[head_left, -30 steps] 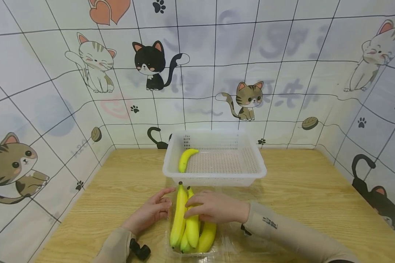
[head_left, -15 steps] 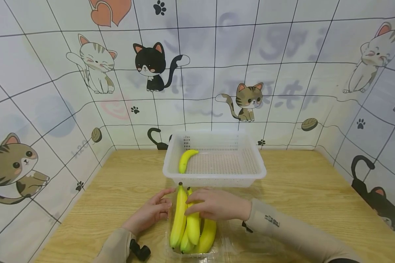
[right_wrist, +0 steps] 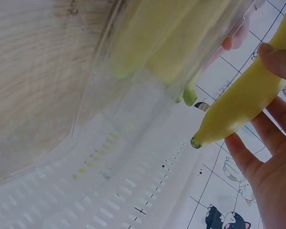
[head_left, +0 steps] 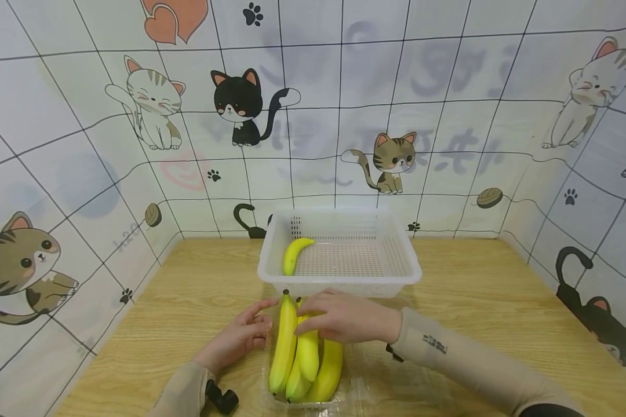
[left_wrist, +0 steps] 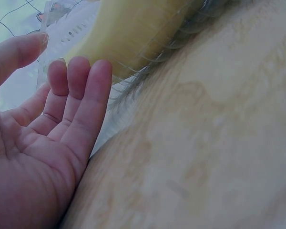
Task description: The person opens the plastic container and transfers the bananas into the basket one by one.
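Observation:
My right hand (head_left: 346,317) holds a yellow banana (head_left: 309,360) with thumb on one side and fingers on the other. In the right wrist view the held banana (right_wrist: 240,102) is raised above a clear plastic container (right_wrist: 88,107). Several more bananas (head_left: 283,350) lie in that container, the leftmost with its dark-tipped stem pointing forward. My left hand (head_left: 242,336) stands at the container's left side with relaxed, slightly bent fingers. In the left wrist view its fingertips (left_wrist: 102,71) are right at the clear wall, and a banana (left_wrist: 138,33) shows through behind them.
A white perforated basket (head_left: 339,281) stands just beyond the container, with a single banana (head_left: 295,256) at its left inside. Both rest on a wooden table (head_left: 198,278). A wall covering (head_left: 313,116) with cartoon cats closes off the back and sides.
The right hand has risen a little and shifted slightly forward and right with the banana, showing more of the ones beneath. The left hand has stayed in place.

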Demonstrator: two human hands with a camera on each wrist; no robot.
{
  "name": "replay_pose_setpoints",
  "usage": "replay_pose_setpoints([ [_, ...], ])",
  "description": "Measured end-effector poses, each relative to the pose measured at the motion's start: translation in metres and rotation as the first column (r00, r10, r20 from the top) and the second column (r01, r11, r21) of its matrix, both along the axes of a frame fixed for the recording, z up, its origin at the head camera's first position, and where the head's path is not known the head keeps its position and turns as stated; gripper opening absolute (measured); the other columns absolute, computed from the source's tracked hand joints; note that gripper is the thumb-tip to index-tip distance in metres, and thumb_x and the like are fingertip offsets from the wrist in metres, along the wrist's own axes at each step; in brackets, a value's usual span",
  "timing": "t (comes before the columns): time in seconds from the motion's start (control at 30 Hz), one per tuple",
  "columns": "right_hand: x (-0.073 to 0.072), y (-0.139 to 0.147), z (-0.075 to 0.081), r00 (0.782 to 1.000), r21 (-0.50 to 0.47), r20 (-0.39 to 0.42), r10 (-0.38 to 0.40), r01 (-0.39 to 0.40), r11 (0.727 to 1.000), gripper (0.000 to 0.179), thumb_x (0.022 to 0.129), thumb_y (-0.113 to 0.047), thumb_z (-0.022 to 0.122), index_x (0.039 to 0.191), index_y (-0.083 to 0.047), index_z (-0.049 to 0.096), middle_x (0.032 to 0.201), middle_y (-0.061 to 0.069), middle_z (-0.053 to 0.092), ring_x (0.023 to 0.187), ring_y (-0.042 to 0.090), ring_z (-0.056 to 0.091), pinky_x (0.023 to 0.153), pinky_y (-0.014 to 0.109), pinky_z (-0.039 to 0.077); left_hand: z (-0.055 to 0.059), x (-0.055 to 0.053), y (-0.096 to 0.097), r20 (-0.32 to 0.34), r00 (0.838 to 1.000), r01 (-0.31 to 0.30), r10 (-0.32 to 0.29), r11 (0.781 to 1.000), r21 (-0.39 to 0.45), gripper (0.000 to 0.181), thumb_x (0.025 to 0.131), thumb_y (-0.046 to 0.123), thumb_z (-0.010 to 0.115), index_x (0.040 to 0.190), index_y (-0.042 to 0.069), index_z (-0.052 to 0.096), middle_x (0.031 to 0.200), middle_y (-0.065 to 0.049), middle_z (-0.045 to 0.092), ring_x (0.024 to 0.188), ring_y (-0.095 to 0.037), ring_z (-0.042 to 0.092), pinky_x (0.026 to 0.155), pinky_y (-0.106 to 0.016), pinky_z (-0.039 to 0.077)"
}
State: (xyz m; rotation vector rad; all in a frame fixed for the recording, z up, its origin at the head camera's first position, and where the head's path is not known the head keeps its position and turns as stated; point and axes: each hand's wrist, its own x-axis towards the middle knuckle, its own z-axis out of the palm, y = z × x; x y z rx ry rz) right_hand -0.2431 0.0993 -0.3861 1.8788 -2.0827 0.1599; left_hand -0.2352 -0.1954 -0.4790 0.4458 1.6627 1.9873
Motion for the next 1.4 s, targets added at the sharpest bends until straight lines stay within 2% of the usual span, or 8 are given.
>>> replay_pose_setpoints([
  [0.57,-0.006,0.003,0.019,1.0,-0.019,-0.018,0.003,-0.004,1.0,0.045,0.083,-0.008,0.073,0.122,-0.026,0.062,0.127,0.002,0.059,0.119,0.017,0.054,0.1,0.034,0.042,0.0,0.0,0.001,0.007,1.0,0.0,0.0,1.0,0.0,0.058,0.1,0.008,0.05,0.151,0.007,0.021,0.105,-0.005,0.051,0.084,-0.011,0.055,0.077,-0.028,0.051],
  [0.9,-0.011,0.004,0.022,1.0,-0.026,-0.024,-0.003,0.003,1.0,0.043,0.085,-0.008,0.072,0.122,-0.027,0.062,0.127,0.001,0.059,0.119,0.017,0.053,0.101,0.034,0.041,0.0,0.001,0.0,0.006,1.0,-0.004,0.004,1.0,-0.004,0.061,0.099,0.009,0.053,0.151,0.005,0.021,0.102,-0.004,0.05,0.083,-0.01,0.054,0.075,-0.027,0.051],
  [1.07,-0.013,0.004,0.026,0.999,-0.031,-0.033,0.016,-0.017,0.999,0.042,0.085,-0.009,0.072,0.123,-0.025,0.062,0.127,0.001,0.059,0.118,0.017,0.054,0.1,0.034,0.041,0.0,0.0,0.0,0.007,1.0,-0.002,0.002,1.0,-0.005,0.06,0.099,0.008,0.052,0.151,0.006,0.022,0.103,-0.005,0.05,0.084,-0.011,0.054,0.076,-0.027,0.051],
  [1.4,-0.022,0.003,0.032,0.999,-0.023,-0.034,0.0,-0.001,1.0,0.042,0.085,-0.008,0.072,0.122,-0.026,0.063,0.125,0.001,0.06,0.117,0.018,0.055,0.099,0.035,0.042,-0.001,0.0,0.0,0.013,1.0,-0.009,0.009,1.0,-0.004,0.06,0.099,0.009,0.052,0.151,0.008,0.023,0.103,-0.005,0.049,0.085,-0.013,0.054,0.078,-0.029,0.051],
])
